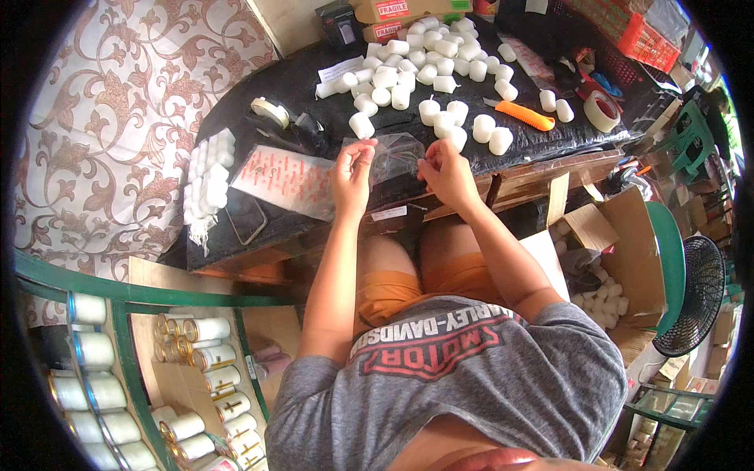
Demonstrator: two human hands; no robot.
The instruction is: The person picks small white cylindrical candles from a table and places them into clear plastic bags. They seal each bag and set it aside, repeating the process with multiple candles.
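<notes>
My left hand [355, 168] pinches one side of a clear plastic bag [393, 154] at the near edge of the black-covered table. On the bag's other side is my right hand [446, 175], its fingers curled at the plastic. Just beyond the bag stand several short white candles [444, 122], and a single one [361, 125] lies past my left fingertips. A large heap of the same candles [417, 59] covers the back of the table. Left of my left hand lies a clear plastic sheet or bag with red print [285, 179].
An orange utility knife [524, 115] lies with its blade exposed, near a tape roll [602, 112]. Wrapped white candles [209, 173] are stacked on the left. Another tape roll [270, 112] sits behind. An open cardboard box [636, 265] with candles stands at the right.
</notes>
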